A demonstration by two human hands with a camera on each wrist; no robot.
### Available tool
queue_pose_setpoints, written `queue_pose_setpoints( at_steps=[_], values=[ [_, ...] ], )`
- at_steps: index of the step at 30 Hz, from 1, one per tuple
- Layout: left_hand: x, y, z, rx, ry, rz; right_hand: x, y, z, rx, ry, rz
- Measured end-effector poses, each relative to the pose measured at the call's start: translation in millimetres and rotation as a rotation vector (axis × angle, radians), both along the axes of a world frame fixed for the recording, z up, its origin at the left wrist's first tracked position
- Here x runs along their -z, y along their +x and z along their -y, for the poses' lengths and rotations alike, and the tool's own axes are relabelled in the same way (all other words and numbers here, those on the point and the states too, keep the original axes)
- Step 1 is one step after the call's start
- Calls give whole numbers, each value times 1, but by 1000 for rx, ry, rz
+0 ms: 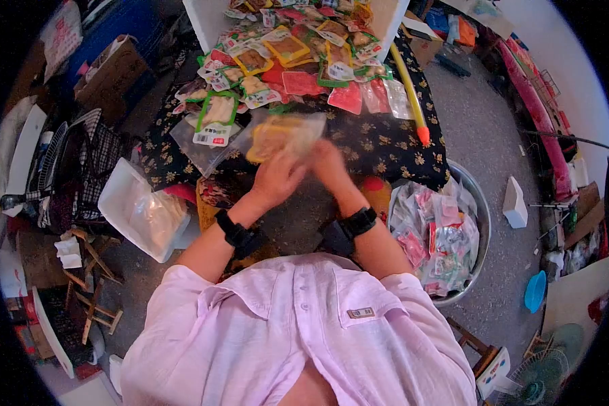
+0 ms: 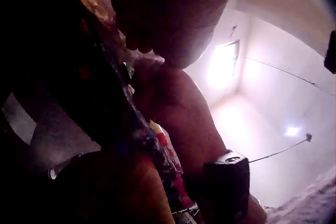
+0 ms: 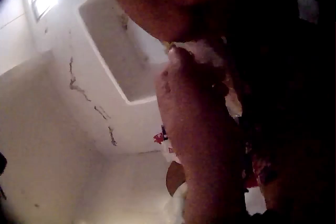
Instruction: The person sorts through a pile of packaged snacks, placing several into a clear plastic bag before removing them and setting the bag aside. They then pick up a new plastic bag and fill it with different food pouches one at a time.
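Observation:
A clear plastic bag (image 1: 310, 128) with a yellow-edged food packet (image 1: 267, 139) inside lies at the near side of a dark flowered cloth, blurred by motion. My left hand (image 1: 277, 177) grips the near edge of this bag. Close beside it, my right hand (image 1: 329, 166) pinches the bag's near right corner, its fingertips partly hidden. In the dark left wrist view, the right hand (image 2: 168, 92) shows below the left one. The right wrist view has the left hand (image 3: 189, 87) with its fingers bent at the plastic. Left of the bag, a green-edged packet (image 1: 218, 114) rests on another clear bag (image 1: 189, 142).
Many food packets (image 1: 284, 47) spill from a white box (image 1: 199, 24) onto the flowered cloth (image 1: 379, 145). A yellow stick (image 1: 409, 88) with an orange end lies at right. Bagged packets fill a metal basin (image 1: 482, 254); a white tub (image 1: 125, 196) with clear bags stands at left.

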State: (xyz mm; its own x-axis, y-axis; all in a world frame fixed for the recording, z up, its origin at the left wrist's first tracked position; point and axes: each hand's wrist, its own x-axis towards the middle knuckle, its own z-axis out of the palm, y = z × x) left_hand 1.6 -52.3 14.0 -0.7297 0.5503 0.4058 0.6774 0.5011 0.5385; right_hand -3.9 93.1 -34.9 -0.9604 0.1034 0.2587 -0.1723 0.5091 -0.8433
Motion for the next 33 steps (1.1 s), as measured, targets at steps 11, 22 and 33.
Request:
queue_pose_setpoints(
  at_steps=[11, 22, 33],
  values=[
    [-27, -113, -19, -84, -225, -158, -17, -2, -60, 162, -118, 230],
    [4, -288, -43, -192, -239, -352, -2, 9, -52, 239, -21, -279],
    [45, -353, -52, -289, -631, -411, 3, 7, -51, 218, -53, -334]
  ],
)
